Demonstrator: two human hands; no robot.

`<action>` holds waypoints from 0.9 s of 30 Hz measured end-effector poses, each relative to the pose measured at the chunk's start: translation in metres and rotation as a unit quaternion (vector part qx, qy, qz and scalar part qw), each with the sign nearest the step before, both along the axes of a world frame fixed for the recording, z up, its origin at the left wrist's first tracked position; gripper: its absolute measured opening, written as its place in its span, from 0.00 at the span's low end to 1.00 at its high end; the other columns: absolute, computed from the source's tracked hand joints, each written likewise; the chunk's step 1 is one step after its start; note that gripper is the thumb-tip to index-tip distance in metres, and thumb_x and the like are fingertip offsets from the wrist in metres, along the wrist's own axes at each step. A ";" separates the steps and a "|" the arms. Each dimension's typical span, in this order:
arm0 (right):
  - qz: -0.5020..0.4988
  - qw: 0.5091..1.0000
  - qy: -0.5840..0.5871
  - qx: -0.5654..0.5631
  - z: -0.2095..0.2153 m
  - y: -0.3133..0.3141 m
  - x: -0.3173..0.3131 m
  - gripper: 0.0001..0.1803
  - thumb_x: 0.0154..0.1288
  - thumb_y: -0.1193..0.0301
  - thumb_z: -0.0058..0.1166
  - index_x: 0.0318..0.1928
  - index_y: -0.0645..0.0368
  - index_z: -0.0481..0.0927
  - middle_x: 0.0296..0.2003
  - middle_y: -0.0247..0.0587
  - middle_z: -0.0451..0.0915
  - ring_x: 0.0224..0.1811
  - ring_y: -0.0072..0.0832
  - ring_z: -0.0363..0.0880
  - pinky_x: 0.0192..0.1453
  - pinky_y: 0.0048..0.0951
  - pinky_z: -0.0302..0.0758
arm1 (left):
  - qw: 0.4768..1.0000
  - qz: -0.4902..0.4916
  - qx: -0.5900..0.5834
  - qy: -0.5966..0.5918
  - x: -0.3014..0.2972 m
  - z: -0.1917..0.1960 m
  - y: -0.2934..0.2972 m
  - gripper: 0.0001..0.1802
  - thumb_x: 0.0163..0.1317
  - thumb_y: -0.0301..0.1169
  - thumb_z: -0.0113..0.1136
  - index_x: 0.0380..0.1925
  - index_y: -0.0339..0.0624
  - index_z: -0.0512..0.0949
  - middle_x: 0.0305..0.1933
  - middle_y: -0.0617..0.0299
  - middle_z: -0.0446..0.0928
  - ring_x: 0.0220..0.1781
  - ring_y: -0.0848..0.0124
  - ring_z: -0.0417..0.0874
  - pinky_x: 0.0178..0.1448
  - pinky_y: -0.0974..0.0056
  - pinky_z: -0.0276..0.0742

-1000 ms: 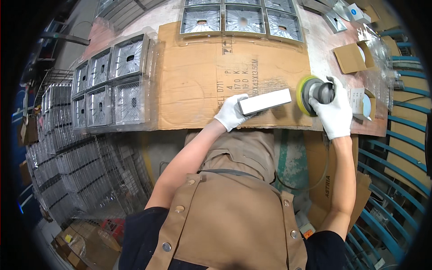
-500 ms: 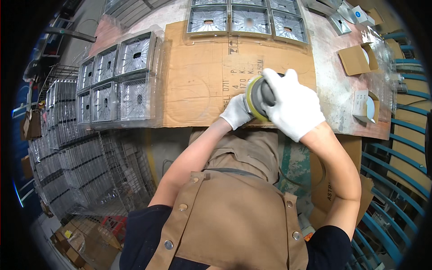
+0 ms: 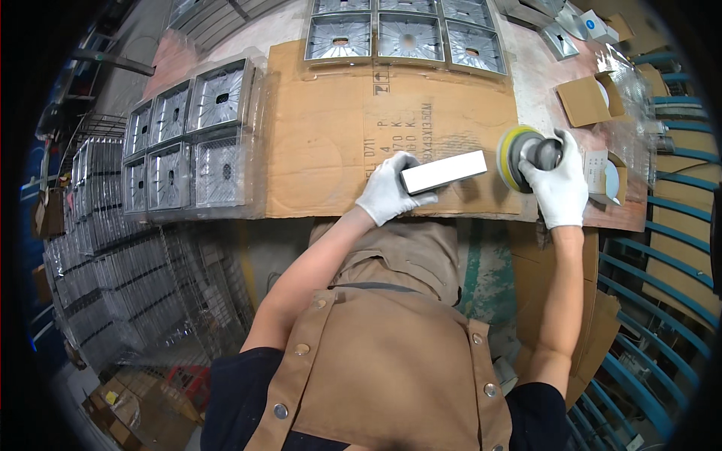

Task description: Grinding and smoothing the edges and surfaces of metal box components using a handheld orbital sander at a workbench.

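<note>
My left hand point(image 3: 387, 191), in a white glove, is closed on one end of a metal box-shaped part point(image 3: 445, 172). The part is tipped up, so one long bright side faces me and the rest of it is hidden. To the right, my gloved right hand point(image 3: 562, 188) grips the dark knob of a round handheld sander point(image 3: 523, 156) with a yellow-green rim. The sander's disc is turned toward the part, with a gap between them. Beneath both hands lies a flat cardboard sheet point(image 3: 316, 143) on the workbench.
Square metal boxes in a clear plastic tray point(image 3: 168, 176) stand at the left, and another tray of them point(image 3: 408, 34) lies at the back. Small open cartons point(image 3: 589, 103) sit at the right. Blue curved rails point(image 3: 681, 179) run beyond the bench's right edge, and stacked metal parts point(image 3: 124, 278) fill the lower left.
My right hand has moved the sander to the right, away from my left hand. The metal part, mostly hidden behind the sander before, now shows its long side.
</note>
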State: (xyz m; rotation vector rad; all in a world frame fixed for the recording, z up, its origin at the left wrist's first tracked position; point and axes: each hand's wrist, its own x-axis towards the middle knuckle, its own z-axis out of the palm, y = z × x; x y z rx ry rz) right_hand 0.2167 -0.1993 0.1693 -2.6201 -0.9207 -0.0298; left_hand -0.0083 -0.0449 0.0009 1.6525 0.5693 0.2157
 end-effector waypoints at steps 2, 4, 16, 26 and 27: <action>-0.052 0.997 0.041 0.030 -0.007 -0.014 -0.003 0.43 0.49 0.62 0.75 0.67 0.53 0.71 0.58 0.52 0.79 0.61 0.48 0.79 0.65 0.41 0.76 | 0.983 0.091 0.143 -0.065 -0.004 0.024 -0.004 0.43 0.42 0.36 0.88 0.57 0.37 0.74 0.48 0.61 0.80 0.51 0.71 0.80 0.60 0.61 0.80; -0.083 0.994 0.053 0.036 -0.025 -0.031 -0.004 0.44 0.48 0.62 0.76 0.67 0.53 0.71 0.58 0.52 0.79 0.61 0.48 0.79 0.65 0.42 0.75 | 0.976 0.093 0.175 -0.088 -0.002 0.053 -0.006 0.47 0.41 0.35 0.87 0.63 0.38 0.73 0.44 0.59 0.82 0.49 0.66 0.83 0.60 0.59 0.80; -0.104 0.990 0.090 0.009 -0.050 -0.055 -0.024 0.47 0.49 0.60 0.76 0.70 0.51 0.68 0.60 0.50 0.77 0.61 0.46 0.79 0.66 0.42 0.75 | 0.934 -0.103 0.340 0.036 0.044 0.099 -0.014 0.22 0.54 0.31 0.72 0.48 0.42 0.77 0.41 0.46 0.82 0.46 0.47 0.84 0.52 0.51 0.81; 0.052 0.994 -0.033 0.085 -0.002 -0.037 -0.032 0.42 0.51 0.67 0.76 0.68 0.50 0.71 0.55 0.46 0.78 0.55 0.45 0.81 0.60 0.41 0.78 | 0.995 -0.011 0.078 0.058 0.002 -0.005 -0.003 0.22 0.56 0.18 0.73 0.45 0.39 0.71 0.50 0.56 0.77 0.54 0.67 0.81 0.60 0.54 0.86; 0.057 0.994 -0.031 0.084 0.006 -0.027 -0.038 0.42 0.51 0.67 0.76 0.68 0.50 0.71 0.55 0.46 0.78 0.55 0.45 0.81 0.60 0.41 0.78 | 0.999 -0.010 0.019 0.026 0.003 -0.015 -0.001 0.23 0.55 0.19 0.75 0.44 0.40 0.71 0.47 0.57 0.78 0.52 0.68 0.81 0.59 0.57 0.85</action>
